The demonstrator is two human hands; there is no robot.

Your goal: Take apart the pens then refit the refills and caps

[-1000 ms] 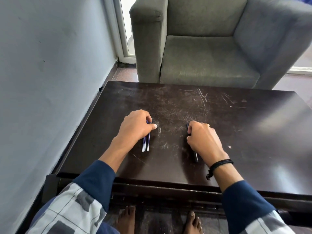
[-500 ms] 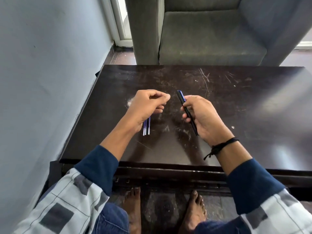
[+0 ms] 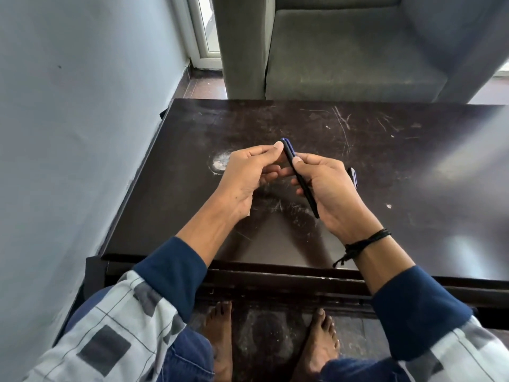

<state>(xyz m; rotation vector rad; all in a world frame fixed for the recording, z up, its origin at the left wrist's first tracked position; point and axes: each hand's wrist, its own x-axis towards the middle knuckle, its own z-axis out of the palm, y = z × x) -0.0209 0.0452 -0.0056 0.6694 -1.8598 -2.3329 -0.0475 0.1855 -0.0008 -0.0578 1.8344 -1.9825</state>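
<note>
Above the middle of the dark table (image 3: 399, 161), my right hand (image 3: 334, 194) grips a dark blue pen (image 3: 289, 157) by its barrel. The pen tilts with its upper end pointing away from me. My left hand (image 3: 248, 175) pinches that upper end between thumb and fingers. A second dark pen (image 3: 353, 176) lies on the table just right of my right hand, partly hidden by it. The loose refills are hidden behind my left hand and forearm.
A grey armchair (image 3: 344, 51) stands right behind the table's far edge. A pale wall (image 3: 68, 133) runs close along the table's left side. A worn white spot (image 3: 220, 162) marks the tabletop left of my hands. My bare feet (image 3: 220, 340) are under the near edge.
My right hand lifted the pen off the table. My left hand left the refills and moved right onto the pen's upper end. The view tilted down.
</note>
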